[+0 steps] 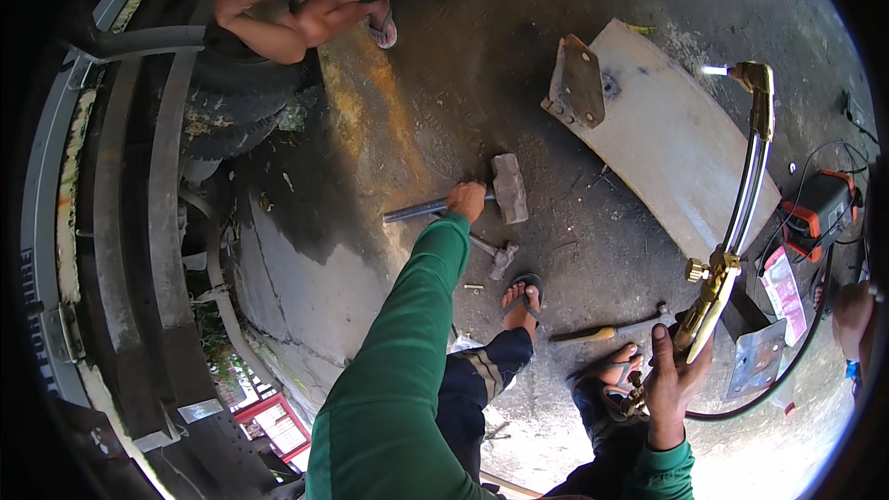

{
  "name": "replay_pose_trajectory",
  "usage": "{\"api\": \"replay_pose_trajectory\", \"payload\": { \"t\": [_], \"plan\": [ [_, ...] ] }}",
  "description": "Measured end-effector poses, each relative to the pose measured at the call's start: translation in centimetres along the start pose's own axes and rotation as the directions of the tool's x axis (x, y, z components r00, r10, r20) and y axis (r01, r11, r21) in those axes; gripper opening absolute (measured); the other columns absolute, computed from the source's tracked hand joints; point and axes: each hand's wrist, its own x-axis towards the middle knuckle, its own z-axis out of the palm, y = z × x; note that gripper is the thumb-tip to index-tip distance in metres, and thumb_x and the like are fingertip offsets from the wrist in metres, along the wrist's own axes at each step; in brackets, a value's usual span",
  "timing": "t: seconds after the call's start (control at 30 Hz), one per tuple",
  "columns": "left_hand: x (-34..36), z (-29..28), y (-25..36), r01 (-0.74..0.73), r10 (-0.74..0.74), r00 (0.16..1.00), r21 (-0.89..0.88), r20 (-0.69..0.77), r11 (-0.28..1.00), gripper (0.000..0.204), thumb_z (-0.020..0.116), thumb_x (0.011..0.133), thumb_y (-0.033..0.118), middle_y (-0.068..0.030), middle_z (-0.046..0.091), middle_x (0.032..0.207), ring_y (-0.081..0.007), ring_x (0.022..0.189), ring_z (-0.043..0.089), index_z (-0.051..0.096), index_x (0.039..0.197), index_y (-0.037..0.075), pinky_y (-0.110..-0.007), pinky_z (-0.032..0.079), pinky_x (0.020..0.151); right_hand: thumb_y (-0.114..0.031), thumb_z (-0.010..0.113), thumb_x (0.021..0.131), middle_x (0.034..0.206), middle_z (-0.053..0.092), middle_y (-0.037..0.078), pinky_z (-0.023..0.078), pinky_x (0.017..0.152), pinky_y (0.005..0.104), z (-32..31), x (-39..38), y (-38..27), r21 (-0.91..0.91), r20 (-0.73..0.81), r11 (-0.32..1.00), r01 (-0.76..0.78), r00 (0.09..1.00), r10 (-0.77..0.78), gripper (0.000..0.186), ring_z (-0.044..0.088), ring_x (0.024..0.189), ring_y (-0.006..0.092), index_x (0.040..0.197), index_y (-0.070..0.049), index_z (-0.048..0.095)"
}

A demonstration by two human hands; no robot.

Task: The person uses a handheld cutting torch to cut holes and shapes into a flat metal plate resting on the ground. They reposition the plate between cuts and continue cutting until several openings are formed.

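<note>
The fingers of the right hand are wrapped around the brass grip of a cutting torch, whose long axis runs toward one o'clock, its lit tip bent toward nine o'clock over a curved steel plate. The left hand is clenched on a sledgehammer on the concrete floor, handle pointing to nine o'clock.

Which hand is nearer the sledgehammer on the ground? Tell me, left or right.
Left. The left hand grips the sledgehammer by its handle, right beside the head. The right hand is far off, holding the lit cutting torch.
</note>
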Motion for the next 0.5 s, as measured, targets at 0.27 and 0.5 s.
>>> {"api": "replay_pose_trajectory", "payload": {
  "t": [0.27, 0.5],
  "plan": [
    [-2.5, -3.7, 7.3, -0.244, 0.245, 0.968, 0.012, -0.055, 0.970, 0.018, 0.058, 0.093, 0.017, -0.0178, 0.073, 0.102, -0.0357, 0.090, 0.074, 0.071, 0.099, 0.006, -0.048, 0.061, 0.072, -0.009, 0.075, 0.091, 0.084, 0.055, 0.004, 0.044, 0.067, 0.0309, 1.6, -0.4, -1.3, -0.044, -0.029, 0.999, 0.027, 0.999, -0.028, 0.029, 0.048, 0.073, 0.0149, 0.110, 0.002, 0.055],
    [-11.8, -7.4, 10.6, -0.326, 0.342, 0.939, -0.416, -0.038, 0.849, 0.023, 0.071, 0.089, 0.022, -0.0211, 0.072, 0.103, -0.0370, 0.096, 0.072, 0.073, 0.103, 0.005, -0.048, 0.057, 0.086, -0.024, 0.073, 0.095, 0.078, 0.057, 0.009, 0.044, 0.065, 0.0337, 0.1, -1.0, 0.6, -0.061, 0.076, 0.998, 0.011, 0.997, -0.006, 0.037, 0.049, 0.071, 0.0165, 0.114, 0.002, 0.056]
  ]
}}
